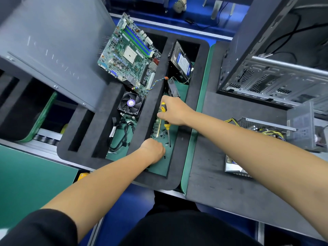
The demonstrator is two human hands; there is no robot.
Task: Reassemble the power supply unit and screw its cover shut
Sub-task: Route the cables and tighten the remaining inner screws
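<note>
My right hand (174, 110) grips a yellow-and-black screwdriver (166, 123), its tip pointing down into a narrow compartment of the black foam tray (179, 162). Several small black screws (163, 134) lie scattered on the green floor of that compartment. My left hand (153, 150) is curled, fingertips down among the screws; what it pinches is hidden. The open power supply unit (266, 130), with yellow and black wires, sits on the grey mat at the right. Its grey cover (301, 125) stands beside it.
A motherboard (129, 54), a cooler fan (131, 104), black cables (122, 135), a RAM stick (157, 125) and a hard drive (182, 63) lie in the tray's compartments. A grey case panel (49, 47) leans at left. An open computer case (276, 68) stands at right.
</note>
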